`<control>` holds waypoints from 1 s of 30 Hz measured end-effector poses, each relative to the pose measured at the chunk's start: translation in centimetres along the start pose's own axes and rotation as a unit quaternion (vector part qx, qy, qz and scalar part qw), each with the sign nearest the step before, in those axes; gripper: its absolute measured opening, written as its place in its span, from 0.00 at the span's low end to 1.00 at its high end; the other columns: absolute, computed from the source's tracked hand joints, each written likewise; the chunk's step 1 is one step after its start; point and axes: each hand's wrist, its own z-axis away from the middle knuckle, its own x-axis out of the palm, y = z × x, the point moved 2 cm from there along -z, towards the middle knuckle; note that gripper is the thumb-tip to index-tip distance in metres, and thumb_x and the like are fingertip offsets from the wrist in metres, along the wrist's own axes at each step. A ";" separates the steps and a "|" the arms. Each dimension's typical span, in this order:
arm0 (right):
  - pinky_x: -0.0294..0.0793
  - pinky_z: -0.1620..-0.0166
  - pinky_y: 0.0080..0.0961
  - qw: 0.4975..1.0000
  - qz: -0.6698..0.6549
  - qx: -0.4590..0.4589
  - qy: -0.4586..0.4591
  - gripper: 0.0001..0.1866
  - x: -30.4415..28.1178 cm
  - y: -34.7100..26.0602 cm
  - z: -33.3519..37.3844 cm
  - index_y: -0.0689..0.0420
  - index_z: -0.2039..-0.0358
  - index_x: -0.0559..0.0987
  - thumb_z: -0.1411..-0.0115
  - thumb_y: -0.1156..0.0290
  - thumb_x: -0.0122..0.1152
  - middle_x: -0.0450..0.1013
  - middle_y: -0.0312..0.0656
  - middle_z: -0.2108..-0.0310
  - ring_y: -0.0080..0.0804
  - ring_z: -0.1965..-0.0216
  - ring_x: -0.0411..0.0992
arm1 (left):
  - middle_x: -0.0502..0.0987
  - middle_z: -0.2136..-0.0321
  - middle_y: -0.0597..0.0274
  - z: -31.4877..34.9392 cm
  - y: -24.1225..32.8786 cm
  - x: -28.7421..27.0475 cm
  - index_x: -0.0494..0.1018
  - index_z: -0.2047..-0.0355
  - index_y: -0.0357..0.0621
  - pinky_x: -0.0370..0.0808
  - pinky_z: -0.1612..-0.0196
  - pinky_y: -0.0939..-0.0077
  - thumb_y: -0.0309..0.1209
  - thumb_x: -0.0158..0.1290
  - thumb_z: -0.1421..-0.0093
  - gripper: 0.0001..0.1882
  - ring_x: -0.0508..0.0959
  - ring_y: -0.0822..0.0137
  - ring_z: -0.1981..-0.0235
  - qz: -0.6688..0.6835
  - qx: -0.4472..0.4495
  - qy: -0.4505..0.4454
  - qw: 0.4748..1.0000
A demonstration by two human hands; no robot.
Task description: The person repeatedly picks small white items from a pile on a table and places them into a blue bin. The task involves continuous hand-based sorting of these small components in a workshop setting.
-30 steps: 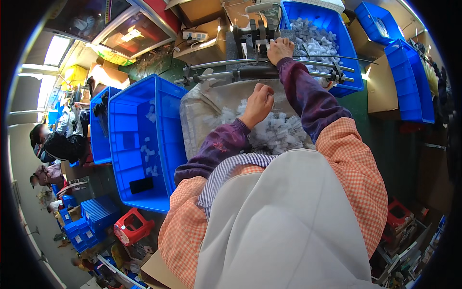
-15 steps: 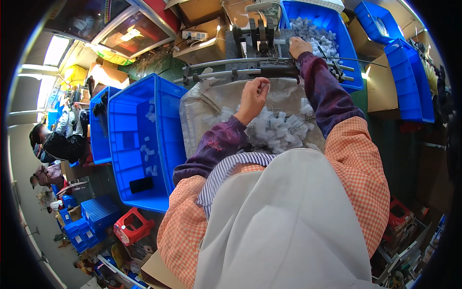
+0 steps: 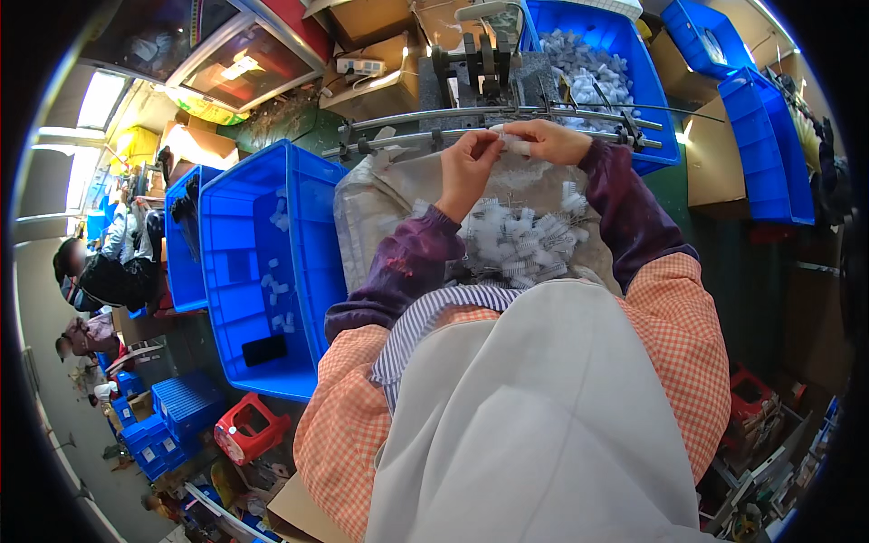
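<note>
My left hand [image 3: 466,170] and my right hand [image 3: 554,143] meet just in front of the metal rods [image 3: 398,140]. Under the right fingertips shows a small white plastic piece [image 3: 517,145], which that hand grips. The left thumb and forefinger are pinched together right beside it; whatever lies between them is too small to make out. Nearer to me, on a pale cloth [image 3: 371,204], lies a heap of white plastic pieces with metal coil springs [image 3: 529,242]. Beyond the rods stands a dark bench fixture [image 3: 484,72] with upright black parts.
To the left stands a large blue bin [image 3: 317,244] with a few white pieces and a dark flat object [image 3: 263,350] inside. Behind the fixture on the right, a blue bin [image 3: 647,81] holds many white pieces. A thin rod [image 3: 688,114] sticks out rightward. Several people are farther left.
My right hand has come back from the fixture and the blue bin's edge to meet the left hand. A white piece now shows in its fingers. The left hand has shifted slightly.
</note>
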 end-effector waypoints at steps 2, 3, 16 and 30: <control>0.69 0.60 0.31 0.993 0.084 -0.059 0.057 0.15 -0.3 1.8 -0.9 0.61 0.60 0.73 0.41 0.63 0.50 0.73 0.46 0.64 0.36 0.64 0.71 | 0.78 0.72 0.56 0.2 1.2 -1.0 0.72 0.67 0.34 0.74 0.68 0.78 0.31 0.57 0.47 0.12 0.78 0.70 0.71 -0.069 0.012 -0.004 0.998; 0.69 0.60 0.31 0.984 0.136 0.018 0.117 0.14 -2.0 4.9 -1.4 0.59 0.63 0.74 0.43 0.63 0.52 0.72 0.48 0.63 0.42 0.63 0.71 | 0.77 0.70 0.54 0.3 1.3 -1.9 0.72 0.67 0.35 0.74 0.66 0.74 0.37 0.54 0.46 0.15 0.77 0.64 0.68 -0.198 -0.016 -0.041 0.979; 0.64 0.56 0.34 0.778 0.517 0.160 0.318 0.07 -5.0 10.9 -6.4 0.47 0.70 0.76 0.48 0.65 0.50 0.73 0.33 0.66 0.34 0.55 0.65 | 0.74 0.65 0.38 8.8 -5.7 -13.0 0.72 0.64 0.32 0.68 0.56 0.59 0.64 0.40 0.49 0.40 0.74 0.45 0.60 -0.533 -0.292 -0.088 0.790; 0.60 0.53 0.36 0.796 0.497 0.136 0.318 0.08 -5.0 10.9 -6.4 0.50 0.69 0.75 0.48 0.66 0.48 0.72 0.35 0.63 0.35 0.53 0.64 | 0.76 0.72 0.45 6.5 -3.9 -6.6 0.72 0.63 0.37 0.73 0.63 0.65 0.40 0.57 0.56 0.23 0.77 0.50 0.67 -0.382 -0.130 -0.111 0.908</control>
